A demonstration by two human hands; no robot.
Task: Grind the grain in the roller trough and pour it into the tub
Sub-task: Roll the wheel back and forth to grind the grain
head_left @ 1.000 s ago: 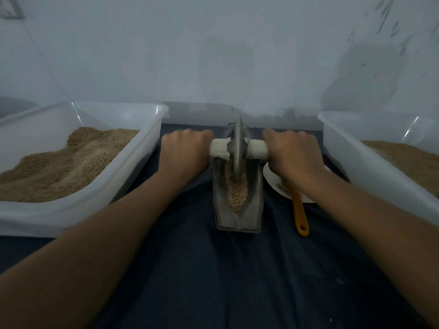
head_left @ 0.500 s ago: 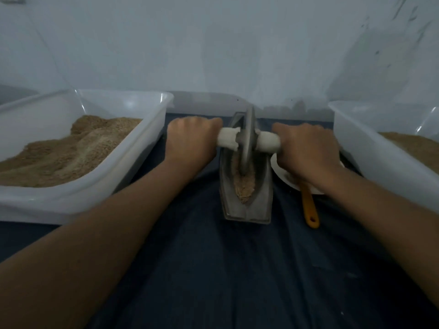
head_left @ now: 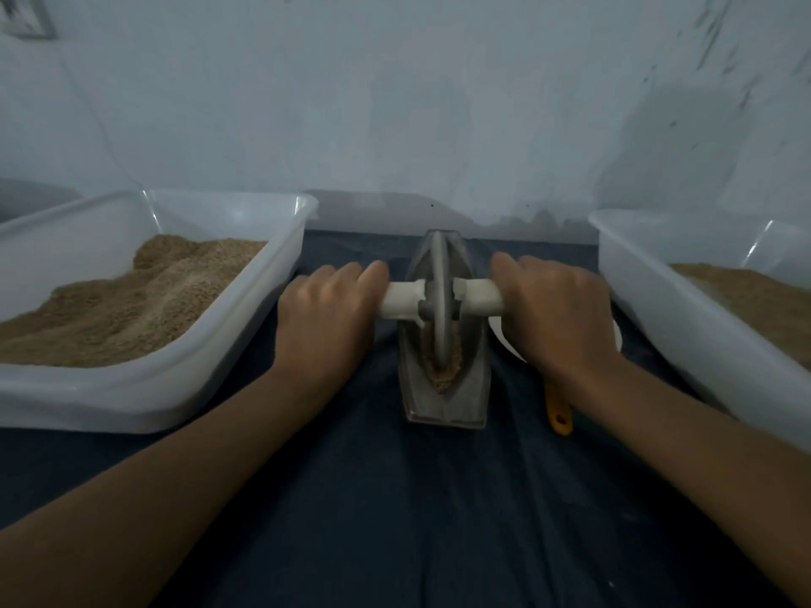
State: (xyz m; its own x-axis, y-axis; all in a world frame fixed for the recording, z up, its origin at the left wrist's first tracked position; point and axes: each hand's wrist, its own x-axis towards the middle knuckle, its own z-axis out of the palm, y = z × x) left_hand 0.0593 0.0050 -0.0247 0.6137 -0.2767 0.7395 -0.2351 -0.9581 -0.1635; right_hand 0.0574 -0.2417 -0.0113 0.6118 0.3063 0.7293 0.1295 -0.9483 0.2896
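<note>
Everything's sitting on a dark blue cloth that's covering the whole work surface, wrinkling a bit around the middle. Behind it a pale, scuffed wall is filling the top half, with dark marks running down its right side.

Using the metal roller trough as the anchor: it's lying dead centre on the cloth, narrow end pointing at the wall. The grey roller wheel is standing upright in its channel, and brownish grain is piling up in the groove on the near side of the wheel.

The left hand is wrapping its fingers around the white handle sticking out left of the wheel, and the right hand is gripping the matching end right of it. Both sets of fingers are curling over the bar, knuckles up.

Left of the trough a white plastic tub is holding a big heap of tan ground stuff. Right of the trough another white tub is holding a flatter layer of the same.

Just right of the trough, mostly hiding under the right wrist, there's a white plate, I think, and an orange handle is poking out toward the near edge. Can't tell what tool it belongs to, since the arm is blocking it.
</note>
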